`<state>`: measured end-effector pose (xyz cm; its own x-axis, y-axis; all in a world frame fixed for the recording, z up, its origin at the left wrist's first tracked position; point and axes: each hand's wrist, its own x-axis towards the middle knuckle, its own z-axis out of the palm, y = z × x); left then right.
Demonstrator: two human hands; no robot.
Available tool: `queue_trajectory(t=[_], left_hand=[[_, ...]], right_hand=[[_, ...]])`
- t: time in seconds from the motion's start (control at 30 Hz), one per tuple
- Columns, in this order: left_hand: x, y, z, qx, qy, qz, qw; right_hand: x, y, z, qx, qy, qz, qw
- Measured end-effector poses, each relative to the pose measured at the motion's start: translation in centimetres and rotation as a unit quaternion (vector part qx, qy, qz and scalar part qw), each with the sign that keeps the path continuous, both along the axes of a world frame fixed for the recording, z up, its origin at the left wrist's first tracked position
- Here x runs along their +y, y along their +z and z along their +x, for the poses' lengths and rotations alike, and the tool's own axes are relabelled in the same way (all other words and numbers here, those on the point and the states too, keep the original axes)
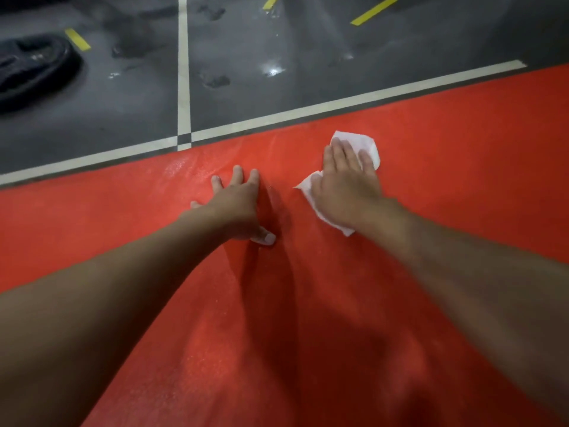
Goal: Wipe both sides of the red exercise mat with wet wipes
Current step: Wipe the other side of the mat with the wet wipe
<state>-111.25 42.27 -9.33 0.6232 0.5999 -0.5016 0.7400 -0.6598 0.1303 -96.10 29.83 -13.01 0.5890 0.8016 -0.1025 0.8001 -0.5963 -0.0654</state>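
Note:
The red exercise mat point(446, 143) lies flat on the floor and fills the lower part of the view. My right hand point(346, 183) presses flat, fingers straight, on a white wet wipe point(366, 143) near the mat's far edge. The wipe spreads out under the palm and shows beyond the fingers and beside the wrist. My left hand point(238, 208) rests on the mat to the left of it, fingers spread and thumb out. A damp sheen shows on the mat beyond the left hand.
Dark grey floor point(277, 41) with white lines point(183, 72) and short yellow marks point(374, 10) lies beyond the mat. A black bundled object point(34, 69) sits on the floor at far left. Wet patches glint on the floor.

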Motion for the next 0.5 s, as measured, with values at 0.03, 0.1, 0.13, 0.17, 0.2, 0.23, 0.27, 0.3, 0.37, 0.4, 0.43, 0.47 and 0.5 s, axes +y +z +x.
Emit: queue_trajectory(t=[0.03, 0.1, 0.13, 0.17, 0.2, 0.23, 0.27, 0.3, 0.37, 0.4, 0.43, 0.47, 0.5], left_hand=[[-0.1, 0.1, 0.0, 0.003, 0.002, -0.001, 1.0], [-0.3, 0.2, 0.1, 0.004, 0.006, -0.004, 1.0], [-0.3, 0.3, 0.1, 0.007, 0.007, -0.005, 1.0], [-0.4, 0.4, 0.1, 0.011, 0.005, -0.009, 1.0], [-0.5, 0.5, 0.1, 0.013, 0.005, -0.013, 1.0], [-0.6, 0.6, 0.0, 0.015, 0.007, -0.018, 1.0], [-0.6, 0.6, 0.1, 0.016, 0.006, -0.02, 1.0], [-0.6, 0.7, 0.2, 0.019, 0.006, -0.021, 1.0], [-0.8, 0.9, 0.4, 0.024, 0.01, -0.026, 0.999], [-0.8, 0.9, 0.4, 0.024, 0.01, -0.028, 0.999], [-0.9, 0.9, 0.4, 0.025, 0.01, -0.03, 0.999], [-0.8, 1.0, 0.4, 0.026, 0.011, -0.031, 0.999], [-0.9, 0.9, 0.4, 0.028, 0.013, -0.034, 0.999]], right_hand=[[0.7, -0.3, -1.1, -0.006, 0.021, 0.01, 1.0], [1.0, -1.0, -2.3, -0.022, 0.104, 0.033, 0.994], [0.9, -1.0, -1.6, -0.022, 0.134, 0.03, 0.99], [0.8, -0.8, -0.1, -0.02, 0.137, 0.019, 0.99], [1.3, -0.5, 1.5, -0.017, 0.11, 0.007, 0.994], [1.8, -0.1, 2.5, -0.001, 0.056, 0.001, 0.998], [2.3, 0.0, 2.6, 0.015, 0.001, 0.003, 1.0], [3.2, -0.2, 1.9, 0.021, -0.019, 0.009, 1.0], [4.4, -0.9, -0.1, 0.002, 0.036, 0.036, 0.999], [4.4, -1.2, -0.3, -0.009, 0.086, 0.039, 0.995], [4.2, -1.3, 0.4, -0.011, 0.128, 0.033, 0.991], [4.4, -1.2, 1.8, -0.007, 0.144, 0.024, 0.989], [4.8, -0.9, 3.3, 0.003, 0.127, 0.016, 0.992]])
